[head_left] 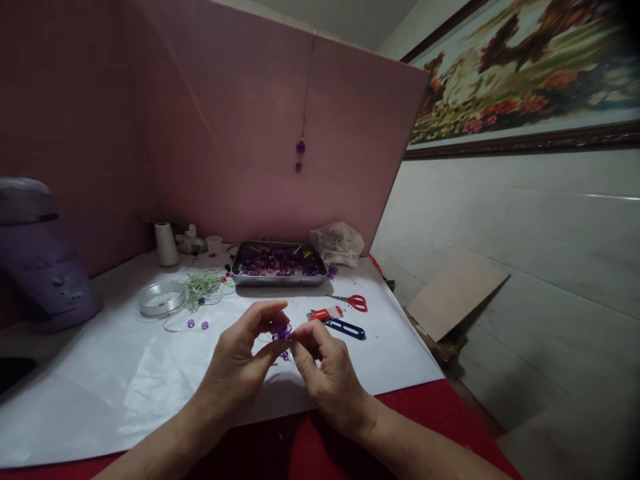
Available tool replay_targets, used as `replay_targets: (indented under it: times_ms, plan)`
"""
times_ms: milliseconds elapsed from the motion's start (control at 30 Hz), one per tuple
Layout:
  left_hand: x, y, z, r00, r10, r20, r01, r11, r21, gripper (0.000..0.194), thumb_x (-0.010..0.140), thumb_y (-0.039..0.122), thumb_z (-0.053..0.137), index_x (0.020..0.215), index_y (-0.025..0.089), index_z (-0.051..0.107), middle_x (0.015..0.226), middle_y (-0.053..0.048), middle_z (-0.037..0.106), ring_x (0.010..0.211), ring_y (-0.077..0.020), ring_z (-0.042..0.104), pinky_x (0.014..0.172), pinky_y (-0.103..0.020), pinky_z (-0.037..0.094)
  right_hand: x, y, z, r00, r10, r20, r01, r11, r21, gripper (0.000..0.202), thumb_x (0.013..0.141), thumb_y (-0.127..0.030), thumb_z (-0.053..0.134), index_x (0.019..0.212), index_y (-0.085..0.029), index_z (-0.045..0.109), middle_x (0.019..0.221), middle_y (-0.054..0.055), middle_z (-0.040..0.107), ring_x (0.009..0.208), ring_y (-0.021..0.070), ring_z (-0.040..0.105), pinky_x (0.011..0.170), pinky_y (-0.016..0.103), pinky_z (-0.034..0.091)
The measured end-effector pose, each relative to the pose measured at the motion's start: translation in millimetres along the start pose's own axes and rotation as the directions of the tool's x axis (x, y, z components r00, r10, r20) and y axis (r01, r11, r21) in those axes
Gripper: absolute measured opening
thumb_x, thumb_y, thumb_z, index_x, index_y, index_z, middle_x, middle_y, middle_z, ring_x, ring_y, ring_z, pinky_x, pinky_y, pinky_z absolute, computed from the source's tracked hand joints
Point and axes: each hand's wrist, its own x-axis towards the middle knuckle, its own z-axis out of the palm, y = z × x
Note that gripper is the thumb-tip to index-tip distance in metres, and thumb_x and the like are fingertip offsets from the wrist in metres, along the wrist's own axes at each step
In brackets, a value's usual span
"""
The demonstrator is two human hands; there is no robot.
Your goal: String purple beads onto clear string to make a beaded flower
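A small purple beaded piece (pixel 282 331) is pinched between the thumb and fingers of my left hand (pixel 245 353), above the front part of the white-covered table. My right hand (pixel 327 373) meets it from the right, thumb and forefinger closed at the edge of the beadwork. Whether a thread or a bead sits in that right pinch is too small to tell. Just below the fingers, more purple beads (pixel 285 357) show, partly hidden by my hands. Two loose purple beads (pixel 197 324) lie left of my left hand.
Beyond my hands stands a metal tray (pixel 280 282) of purple beads. Red-handled scissors (pixel 357 303), a red lighter (pixel 325 313) and a dark blue cutter (pixel 345 328) lie to the right. Leftward are a clear line spool (pixel 161 298), green thread (pixel 204 288) and a purple bottle (pixel 47 273).
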Motion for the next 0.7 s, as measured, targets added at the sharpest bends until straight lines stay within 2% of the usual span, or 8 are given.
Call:
replay_targets:
  times_ms: [233, 367, 533, 700]
  plan:
    - [4.0, 5.2, -1.3, 0.976, -0.217, -0.022, 0.206, 0.948, -0.241, 0.033, 0.063, 0.013, 0.074, 0.093, 0.022, 0.064, 0.085, -0.001, 0.066, 0.083, -0.0165, 0.06, 0.071, -0.024, 0.05, 0.5, -0.6, -0.8, 0.999, -0.007, -0.039, 0.006, 1.0, -0.003, 0.008, 0.088, -0.022, 0.044, 0.084, -0.017, 0.05, 0.066, -0.002, 0.05, 0.057, 0.0105, 0.045, 0.055, 0.023, 0.036]
    - [5.7, 4.5, -4.1, 0.97, -0.245, 0.005, 0.233, 0.918, -0.321, 0.033, 0.063, 0.013, 0.075, 0.093, 0.021, 0.064, 0.088, -0.002, 0.068, 0.087, -0.0173, 0.062, 0.075, -0.025, 0.05, 0.5, -3.2, -1.4, 0.999, -0.005, -0.052, 0.004, 1.0, -0.018, 0.008, 0.086, -0.022, 0.049, 0.091, -0.017, 0.051, 0.061, -0.004, 0.047, 0.052, 0.01, 0.041, 0.051, 0.022, 0.034]
    - [5.6, 2.7, -6.3, 0.954, -0.297, 0.041, 0.288, 0.871, -0.399, 0.033, 0.062, 0.012, 0.075, 0.093, 0.02, 0.065, 0.091, -0.004, 0.071, 0.09, -0.0191, 0.064, 0.08, -0.027, 0.049, 1.2, -4.2, -2.1, 0.997, -0.037, -0.062, 0.035, 0.999, -0.039, 0.009, 0.086, -0.018, 0.046, 0.079, -0.017, 0.052, 0.067, -0.001, 0.054, 0.058, 0.0106, 0.046, 0.056, 0.023, 0.037]
    - [8.2, 5.7, -4.2, 0.921, -0.386, 0.051, 0.363, 0.804, -0.47, 0.031, 0.061, 0.009, 0.076, 0.089, 0.018, 0.065, 0.087, -0.004, 0.071, 0.089, -0.0199, 0.066, 0.079, -0.027, 0.049, 1.3, -4.1, -2.3, 0.995, -0.05, -0.082, 0.048, 0.999, -0.027, 0.01, 0.086, -0.017, 0.047, 0.078, -0.017, 0.052, 0.066, -0.001, 0.053, 0.057, 0.0101, 0.045, 0.055, 0.022, 0.036]
